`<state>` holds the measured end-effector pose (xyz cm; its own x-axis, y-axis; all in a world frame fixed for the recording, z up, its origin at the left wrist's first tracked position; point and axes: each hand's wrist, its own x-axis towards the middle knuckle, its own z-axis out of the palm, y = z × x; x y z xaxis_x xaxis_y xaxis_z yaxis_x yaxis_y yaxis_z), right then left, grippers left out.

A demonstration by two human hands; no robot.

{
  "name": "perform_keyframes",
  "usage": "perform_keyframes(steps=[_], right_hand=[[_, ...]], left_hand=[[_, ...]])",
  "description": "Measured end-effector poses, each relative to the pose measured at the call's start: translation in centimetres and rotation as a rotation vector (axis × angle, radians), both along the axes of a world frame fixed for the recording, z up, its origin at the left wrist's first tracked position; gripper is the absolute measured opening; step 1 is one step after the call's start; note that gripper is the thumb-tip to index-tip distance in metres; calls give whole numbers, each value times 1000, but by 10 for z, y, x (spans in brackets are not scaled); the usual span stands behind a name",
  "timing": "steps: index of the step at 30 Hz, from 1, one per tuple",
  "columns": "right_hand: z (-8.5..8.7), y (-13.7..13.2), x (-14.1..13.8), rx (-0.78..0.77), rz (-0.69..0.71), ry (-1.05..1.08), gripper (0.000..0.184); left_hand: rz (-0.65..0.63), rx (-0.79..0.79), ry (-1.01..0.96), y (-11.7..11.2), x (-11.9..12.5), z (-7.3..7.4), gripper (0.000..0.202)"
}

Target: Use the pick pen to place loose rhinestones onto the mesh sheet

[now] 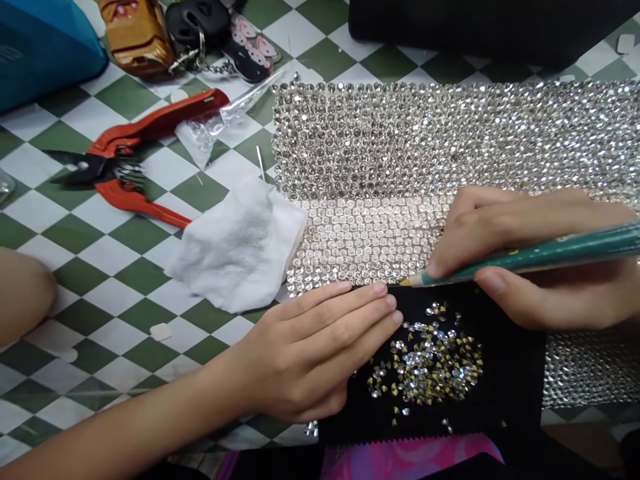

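Note:
My right hand (530,257) is closed round a green pencil-like tool (540,257). Its tip touches the near edge of a rhinestone-covered sheet (400,153), where the rows look paler. My left hand (310,353) lies flat with fingers stretched out and together. It rests on the left edge of a black cloth pad (510,380). Several loose rhinestones (425,363) are scattered on that pad, just right of my left fingertips.
A crumpled white tissue (240,247) lies left of the sheet on the green-and-white checked tablecloth (100,260). Red-handled pliers (125,160), a small plastic bag (210,130), keys (200,27) and a blue object (40,47) sit at the back left. A dark box (490,27) is behind.

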<state>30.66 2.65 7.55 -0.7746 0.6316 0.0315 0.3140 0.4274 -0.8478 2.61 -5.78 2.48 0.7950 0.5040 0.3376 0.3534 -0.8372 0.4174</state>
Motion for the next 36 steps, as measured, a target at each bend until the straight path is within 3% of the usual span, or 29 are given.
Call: perform_keyframes(steps=[13,23,30,36], right_hand=[[-5,-8,2,66,-26,-31,14],[-3,-5,-1,2,-40,-6,15],[-9,-6,-5,-120,-151,86,13],[-2,-4,-7,-136,-145,26,15]], left_hand=[[14,33,-28,0,1,-2,54],[18,39,-26,0,1,-3,55],[12,41,-15,0,1,-3,56],[24,52,-14,0,1,-2,55]])
